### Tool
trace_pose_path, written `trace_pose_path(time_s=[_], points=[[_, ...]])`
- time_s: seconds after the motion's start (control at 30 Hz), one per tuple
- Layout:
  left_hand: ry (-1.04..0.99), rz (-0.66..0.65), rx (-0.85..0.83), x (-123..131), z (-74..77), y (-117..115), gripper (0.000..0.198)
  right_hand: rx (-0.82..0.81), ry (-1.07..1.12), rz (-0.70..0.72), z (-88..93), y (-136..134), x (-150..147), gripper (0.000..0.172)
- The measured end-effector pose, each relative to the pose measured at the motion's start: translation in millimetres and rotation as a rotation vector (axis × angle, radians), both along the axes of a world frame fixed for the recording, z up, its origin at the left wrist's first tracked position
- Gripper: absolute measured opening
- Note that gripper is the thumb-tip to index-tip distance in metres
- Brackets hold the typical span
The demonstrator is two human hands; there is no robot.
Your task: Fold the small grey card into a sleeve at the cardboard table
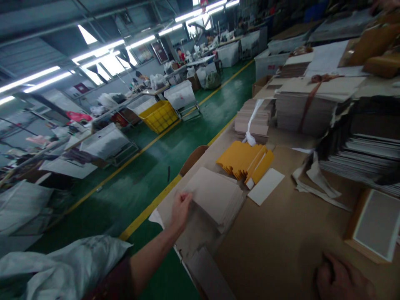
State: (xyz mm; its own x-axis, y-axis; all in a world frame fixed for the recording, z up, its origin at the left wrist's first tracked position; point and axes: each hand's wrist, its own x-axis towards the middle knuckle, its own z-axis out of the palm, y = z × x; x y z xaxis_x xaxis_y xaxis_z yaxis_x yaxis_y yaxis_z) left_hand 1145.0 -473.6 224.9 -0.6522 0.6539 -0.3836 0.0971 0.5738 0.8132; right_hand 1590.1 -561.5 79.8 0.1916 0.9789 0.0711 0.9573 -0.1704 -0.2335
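Two bare hands at a cardboard-covered worktop (281, 233), one on a stack of grey board sheets.

Reaching out along the worktop's left edge, the left hand (181, 208) has its fingers curled onto the near corner of the grey stack (215, 196): flat, matte, rectangular sheets, slightly fanned, lying close to that edge; whether it grips a sheet or only presses on it cannot be told. At the near edge the right hand (342, 279) lies loosely spread and flat on the brown surface, holding nothing. Just beyond the grey stack lies a fan of yellow card pieces (243, 160), with one white rectangular card (266, 186) beside them. Tied bundles of flat cardboard (312, 104) stand toward the far edge.
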Motion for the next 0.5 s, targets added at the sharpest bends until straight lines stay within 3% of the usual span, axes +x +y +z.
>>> trace_pose_path(time_s=[0.1,0.23,0.3,0.4,0.5], points=[[-0.263,0.019,-0.193,17.5,-22.7,-41.3,0.060,-0.011,0.010,-0.026,3.2,0.8,0.0,0.047],[-0.550,0.006,-0.224,41.6,-40.0,-47.4,0.065,0.034,0.236,-0.011,22.2,20.8,-27.2,0.048],[-0.611,0.025,-0.202,47.9,-44.5,-41.3,0.063,0.041,0.468,0.060,37.8,42.1,-59.4,0.049],[-0.612,0.065,-0.204,50.8,-48.6,-35.8,0.062,-0.113,0.811,0.068,59.1,80.9,-120.5,0.054],[-0.608,0.075,-0.205,49.2,-50.6,-36.8,0.062,-0.210,0.958,0.091,64.5,113.3,-172.7,0.059]])
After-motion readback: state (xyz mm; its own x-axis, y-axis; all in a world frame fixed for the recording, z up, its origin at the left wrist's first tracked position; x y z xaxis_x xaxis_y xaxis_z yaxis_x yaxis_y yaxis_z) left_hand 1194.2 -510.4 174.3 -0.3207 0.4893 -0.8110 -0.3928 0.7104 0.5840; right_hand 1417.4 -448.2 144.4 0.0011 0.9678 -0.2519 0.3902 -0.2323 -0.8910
